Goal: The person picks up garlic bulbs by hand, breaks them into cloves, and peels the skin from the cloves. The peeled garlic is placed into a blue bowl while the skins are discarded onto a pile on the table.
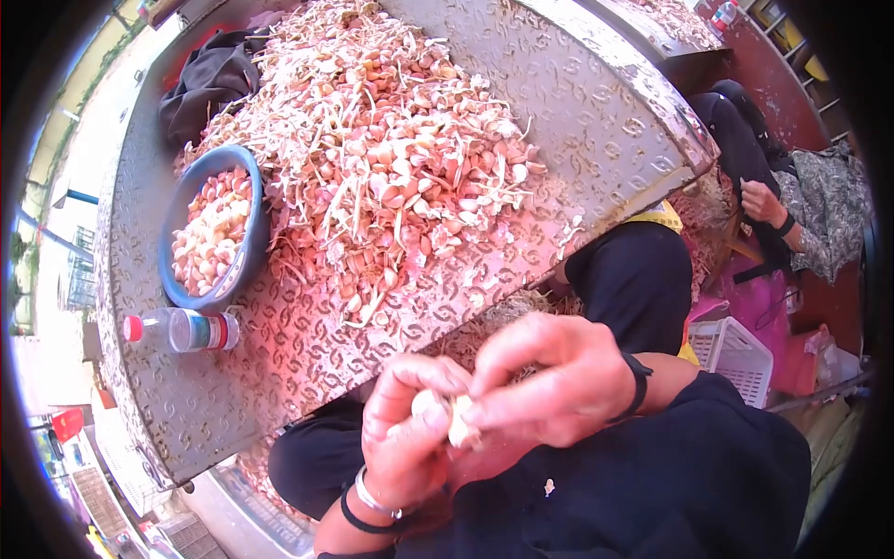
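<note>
My left hand (407, 429) is closed, with thumb and fingers pinching a pale garlic clove (460, 430). From the other side my right hand (549, 384) also pinches at the clove, its thumb and fingertips pressed against it. Both hands are over my lap, just off the near edge of the metal table. On the table lies a large heap of garlic cloves (400, 177) mixed with dry stalks and skins. Left of the heap, a blue bowl (171, 244) contains many pale cloves.
A clear plastic bottle with a red cap (191, 330) lies on the patterned metal table (307, 373). Dark cloth (209, 84) rests at the table's far left. Another person's hand (762, 202) is at the right, above a white plastic crate (736, 359).
</note>
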The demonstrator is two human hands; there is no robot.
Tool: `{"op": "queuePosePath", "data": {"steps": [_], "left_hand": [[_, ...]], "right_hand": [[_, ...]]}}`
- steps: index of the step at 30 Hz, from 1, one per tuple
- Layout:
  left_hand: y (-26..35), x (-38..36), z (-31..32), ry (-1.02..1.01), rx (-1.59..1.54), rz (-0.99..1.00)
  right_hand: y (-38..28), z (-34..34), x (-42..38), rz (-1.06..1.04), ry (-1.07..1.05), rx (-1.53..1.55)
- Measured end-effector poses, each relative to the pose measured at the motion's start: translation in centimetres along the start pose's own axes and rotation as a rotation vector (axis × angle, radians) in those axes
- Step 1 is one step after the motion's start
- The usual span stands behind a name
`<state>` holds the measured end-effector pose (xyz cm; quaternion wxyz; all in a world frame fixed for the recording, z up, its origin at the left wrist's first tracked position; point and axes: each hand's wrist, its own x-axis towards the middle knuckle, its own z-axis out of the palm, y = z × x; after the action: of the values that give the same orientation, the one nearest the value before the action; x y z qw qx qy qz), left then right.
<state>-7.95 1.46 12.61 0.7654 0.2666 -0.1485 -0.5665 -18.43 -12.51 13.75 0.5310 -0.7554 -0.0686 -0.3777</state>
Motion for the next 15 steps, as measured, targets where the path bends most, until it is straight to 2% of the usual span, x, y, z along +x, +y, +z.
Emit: {"op": "queuePosePath", "data": {"steps": [1, 2, 3, 5, 7, 8, 10, 15], "left_hand": [[0.8, -0.7, 1.2, -0.070, 0.056, -0.038], [1.5, -1.3, 2.2, -0.137, 0.110, -0.070], [2.2, -2.0, 3.2, -0.179, 0.223, -0.043], [2.1, -2.2, 3.5, -0.212, 0.328, -0.004], [1.3, -1.6, 3.5, -0.486, 0.279, 0.215], [1.3, -1.6, 3.2, -0.469, 0.275, 0.216], [1.1, -1.4, 2.8, -0.591, 0.195, 0.186], [0.3, -1.7, 2.4, -0.529, 0.160, 0.227]], "right_hand": [[-1.2, -0.5, 0.5, -0.026, -0.035, 0.091], [-1.9, -2.3, 1.5, -0.140, -0.249, 0.150], [-2.3, -1.6, 0.8, -0.273, -0.162, 0.207], [-3.3, -1.2, 0.6, -0.279, -0.168, 0.404], [-3.9, -0.5, 1.7, -0.252, -0.172, 0.472], [-3.8, -0.2, 1.8, -0.303, -0.152, 0.517], [-3.7, 0.0, 1.9, -0.344, -0.143, 0.563], [-3.6, 0.5, 1.8, -0.330, -0.074, 0.402]]}}
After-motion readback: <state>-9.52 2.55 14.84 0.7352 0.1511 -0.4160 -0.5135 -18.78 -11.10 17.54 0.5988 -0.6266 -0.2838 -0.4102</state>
